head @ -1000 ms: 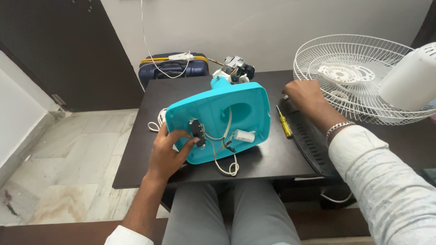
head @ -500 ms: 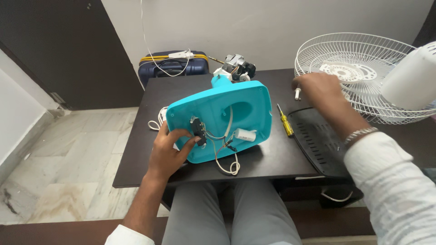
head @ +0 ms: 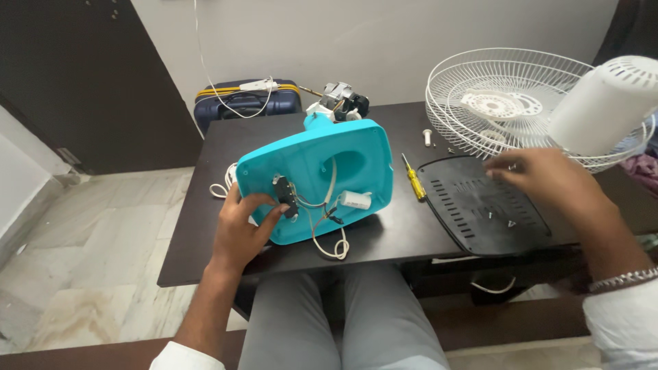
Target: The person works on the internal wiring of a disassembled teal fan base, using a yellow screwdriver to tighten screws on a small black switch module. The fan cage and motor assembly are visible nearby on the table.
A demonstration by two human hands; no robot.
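Fan base: turquoise plastic fan base (head: 322,175), underside up, tilted on the dark brown counter (head: 384,236); long axis runs near-left to far-right.
Left hand: left hand (head: 241,223) at its near-left edge, fingers curled on the rim, thumb by the small black switch block (head: 285,197); holding the base.
Right hand: right hand (head: 548,179) well right of the base, over the black slotted plastic cover plate (head: 483,205); fingertips drawn together near small screws (head: 510,223), can't tell if pinching one.
Nearer hand: left.
Between: yellow-handled screwdriver (head: 413,178), lying just beside the plate.
Far right: white wire fan guard (head: 510,103), white motor housing (head: 603,103).
Room: pale marble floor (head: 89,260), dark door, blue suitcase (head: 243,103) behind the counter.
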